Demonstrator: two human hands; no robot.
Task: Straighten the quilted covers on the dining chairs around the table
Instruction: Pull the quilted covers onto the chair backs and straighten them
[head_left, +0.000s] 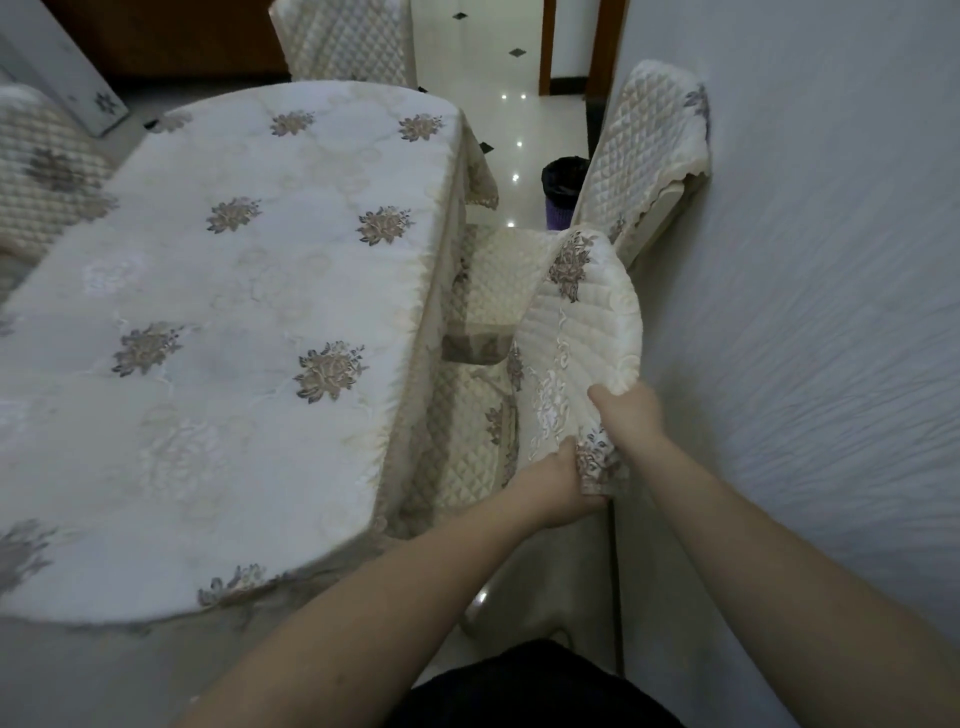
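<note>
A cream quilted cover (582, 332) with grey-brown flower embroidery is lifted off the back of the nearest chair, on the table's right side, and bulges upward. My left hand (556, 483) grips its lower corner by a flower patch. My right hand (623, 410) pinches the cover's scalloped edge just above and to the right. Below it the chair's quilted seat cover (462, 441) lies partly under the tablecloth's edge. A second covered chair (644, 156) stands further along the wall, its cover hanging crooked at the top.
The table (234, 322) under a flowered cream cloth fills the left. A white wall (810, 312) runs close on the right. More covered chairs stand at the far end (343, 41) and left (41, 171). A dark bin (563, 187) stands on the glossy floor.
</note>
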